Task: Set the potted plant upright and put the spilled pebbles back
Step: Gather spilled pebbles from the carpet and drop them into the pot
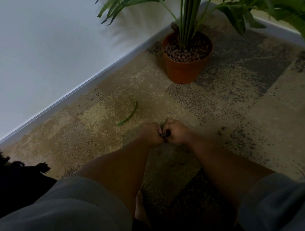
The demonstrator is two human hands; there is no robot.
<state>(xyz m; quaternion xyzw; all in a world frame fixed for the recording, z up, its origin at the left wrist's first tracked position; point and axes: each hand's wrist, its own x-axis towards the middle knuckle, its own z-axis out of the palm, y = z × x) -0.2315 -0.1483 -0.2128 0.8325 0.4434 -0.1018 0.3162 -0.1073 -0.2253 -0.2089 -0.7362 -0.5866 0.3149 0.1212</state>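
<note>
The orange plant pot (183, 71) stands upright on the carpet in the room's corner, green stems rising from a bed of brown pebbles (187, 53). Lower in the head view, my left hand (153, 135) and my right hand (177, 132) are pressed together just above the carpet, fingers curled round a clump of dark pebbles (164, 134) with a bit of green leaf poking up between them. A few loose pebbles (221, 131) lie on the carpet to the right of my hands.
A fallen green leaf (128, 116) lies on the patterned carpet (234, 98) left of my hands. A white wall with a skirting board (78, 86) runs diagonally on the left. Fronds (282, 5) hang over the upper right. Dark fabric (21, 180) sits at lower left.
</note>
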